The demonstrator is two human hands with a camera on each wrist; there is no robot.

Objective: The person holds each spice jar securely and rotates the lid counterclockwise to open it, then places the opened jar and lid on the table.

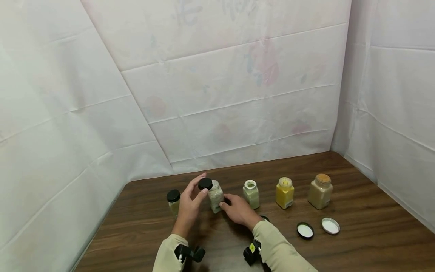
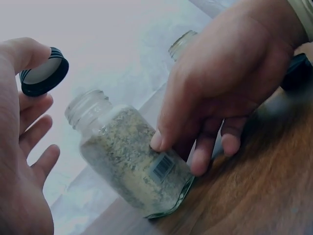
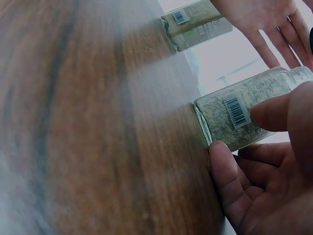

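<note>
My left hand (image 1: 189,203) pinches a black screw lid (image 1: 205,183) between thumb and fingers. In the left wrist view, the pale inside of the lid (image 2: 45,76) shows, and it is apart from the glass jar's neck, with the other fingers spread below. That glass jar (image 1: 215,199), uncapped and filled with pale greenish flakes, stands on the wooden table (image 1: 217,249). Low on its right side, my right hand (image 1: 240,211) grips it. The right wrist view shows the right thumb beside the jar's barcode label (image 3: 237,111), with fingers around the base.
Left of my left hand stands a jar with a black lid (image 1: 173,196). To the right are uncapped jars: pale green (image 1: 251,195), yellow (image 1: 284,194) and tan (image 1: 320,194). Two lids, one black-rimmed (image 1: 305,230) and one pale (image 1: 330,226), lie in front of them. White cloth walls surround the table.
</note>
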